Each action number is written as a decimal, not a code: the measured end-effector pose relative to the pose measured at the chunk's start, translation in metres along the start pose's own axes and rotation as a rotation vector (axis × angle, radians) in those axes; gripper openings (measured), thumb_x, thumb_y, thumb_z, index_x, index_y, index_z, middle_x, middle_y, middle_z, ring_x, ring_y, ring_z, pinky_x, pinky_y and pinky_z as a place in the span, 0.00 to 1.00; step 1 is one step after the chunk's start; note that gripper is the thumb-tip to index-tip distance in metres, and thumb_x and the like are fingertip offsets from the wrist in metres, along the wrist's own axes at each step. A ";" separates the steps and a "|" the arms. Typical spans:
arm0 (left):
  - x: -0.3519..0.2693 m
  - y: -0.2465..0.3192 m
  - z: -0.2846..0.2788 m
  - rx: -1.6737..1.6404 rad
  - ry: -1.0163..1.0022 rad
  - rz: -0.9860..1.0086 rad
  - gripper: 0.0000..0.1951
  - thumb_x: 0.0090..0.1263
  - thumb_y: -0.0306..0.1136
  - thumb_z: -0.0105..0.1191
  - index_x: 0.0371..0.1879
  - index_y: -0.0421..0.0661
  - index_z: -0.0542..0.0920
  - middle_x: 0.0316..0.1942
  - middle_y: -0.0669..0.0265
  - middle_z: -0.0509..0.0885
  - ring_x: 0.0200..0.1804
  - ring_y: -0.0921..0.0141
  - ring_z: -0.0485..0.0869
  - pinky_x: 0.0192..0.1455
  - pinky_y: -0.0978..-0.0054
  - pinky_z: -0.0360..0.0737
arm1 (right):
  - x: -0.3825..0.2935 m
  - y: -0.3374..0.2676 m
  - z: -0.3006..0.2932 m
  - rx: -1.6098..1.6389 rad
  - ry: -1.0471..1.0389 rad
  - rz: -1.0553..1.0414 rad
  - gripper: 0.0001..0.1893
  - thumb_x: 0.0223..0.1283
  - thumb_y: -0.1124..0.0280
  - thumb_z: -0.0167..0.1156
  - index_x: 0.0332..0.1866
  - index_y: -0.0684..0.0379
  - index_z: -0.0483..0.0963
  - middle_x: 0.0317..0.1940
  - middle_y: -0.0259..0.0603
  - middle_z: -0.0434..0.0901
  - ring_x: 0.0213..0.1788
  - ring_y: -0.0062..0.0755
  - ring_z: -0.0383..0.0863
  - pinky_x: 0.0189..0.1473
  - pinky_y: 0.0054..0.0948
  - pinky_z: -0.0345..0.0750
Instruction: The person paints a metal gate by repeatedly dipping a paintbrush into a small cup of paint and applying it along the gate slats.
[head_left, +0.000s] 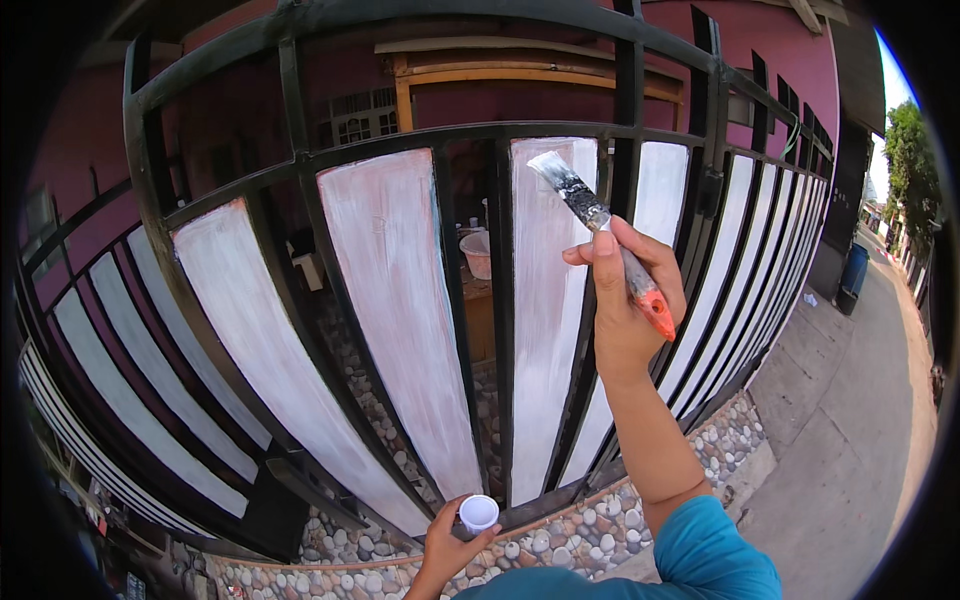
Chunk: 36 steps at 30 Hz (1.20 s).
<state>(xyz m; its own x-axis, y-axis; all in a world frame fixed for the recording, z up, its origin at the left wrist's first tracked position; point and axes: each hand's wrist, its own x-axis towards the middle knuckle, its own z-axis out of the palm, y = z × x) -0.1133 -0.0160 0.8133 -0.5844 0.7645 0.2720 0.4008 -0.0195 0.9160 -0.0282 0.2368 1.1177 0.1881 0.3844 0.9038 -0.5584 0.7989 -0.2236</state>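
My right hand (637, 289) grips a paintbrush (574, 193) with a worn grey handle and an orange end. Its bristles, coated in white paint, are over the upper part of a fence panel (546, 315); whether they touch it I cannot tell. That panel is streaky white, with a pinkish tone showing through on its left side. Low down, my left hand (450, 544) holds a small white cup (478, 513) with pale contents. Left of the brush, a second panel (397, 300) has thin, streaked white paint with pink beneath.
Black metal bars (480, 315) frame several white panels (240, 330). Behind them, a pinkish bucket (475, 255) stands on a wooden surface. Rounded stones (540, 540) face the low base. At right runs a paved road (832, 420) with a blue barrel (853, 274).
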 end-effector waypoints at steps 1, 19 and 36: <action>-0.001 0.005 -0.002 0.011 -0.001 -0.032 0.31 0.61 0.34 0.82 0.62 0.38 0.83 0.54 0.62 0.90 0.59 0.70 0.88 0.66 0.69 0.82 | 0.000 0.005 0.001 -0.053 -0.024 -0.059 0.12 0.75 0.77 0.70 0.58 0.67 0.80 0.39 0.50 0.91 0.43 0.33 0.95 0.45 0.27 0.90; -0.014 -0.023 -0.020 0.015 0.049 0.023 0.34 0.59 0.40 0.83 0.61 0.36 0.83 0.53 0.54 0.90 0.57 0.62 0.90 0.63 0.63 0.84 | 0.008 0.037 0.026 -0.372 0.040 -0.464 0.13 0.62 0.84 0.78 0.49 0.67 0.83 0.35 0.48 0.90 0.33 0.29 0.91 0.34 0.23 0.81; -0.011 -0.032 -0.027 -0.002 0.044 0.015 0.34 0.59 0.38 0.84 0.62 0.35 0.82 0.53 0.54 0.90 0.57 0.63 0.90 0.62 0.65 0.85 | 0.004 0.034 0.027 -0.418 0.022 -0.520 0.12 0.60 0.87 0.77 0.46 0.68 0.83 0.32 0.48 0.89 0.29 0.32 0.89 0.31 0.24 0.79</action>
<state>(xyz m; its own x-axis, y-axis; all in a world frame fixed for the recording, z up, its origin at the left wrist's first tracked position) -0.1388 -0.0416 0.7889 -0.6088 0.7352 0.2980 0.4081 -0.0318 0.9124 -0.0680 0.2529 1.1234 0.3669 -0.0933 0.9256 -0.0317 0.9931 0.1127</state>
